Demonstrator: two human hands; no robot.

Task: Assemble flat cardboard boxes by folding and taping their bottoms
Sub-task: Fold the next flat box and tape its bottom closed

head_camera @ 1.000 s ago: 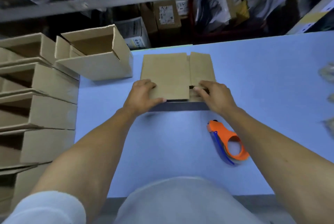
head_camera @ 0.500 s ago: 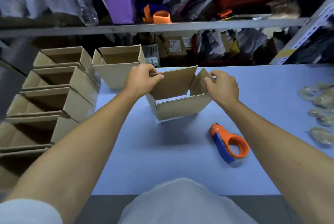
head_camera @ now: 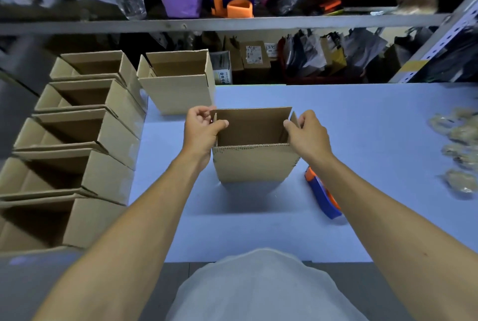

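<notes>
**Blue worktable: box now squared open between both hands**

Blue tabletop [head_camera: 362,119] under cluttered shelving carries the work. Half a second ago the cardboard box [head_camera: 254,162] was a skewed, half-collapsed sleeve; now it stands upright at the table's centre, squared into a rectangle with its top open, where a second ago it lay flat.

Left hand [head_camera: 200,130] pinches the box's nine-o'clock side flap, thumb inside and fingers curled outside. Right hand [head_camera: 307,134] grips the three-o'clock flap the same way, knuckles up. Both forearms reach forward from six o'clock, roughly symmetrical.

Outward, an orange-and-blue tape dispenser [head_camera: 322,196] lies at four o'clock of the box, partly hidden by the right forearm. One assembled box [head_camera: 178,93] stands at eleven o'clock, and a row of open boxes [head_camera: 77,139] runs along nine o'clock.
</notes>
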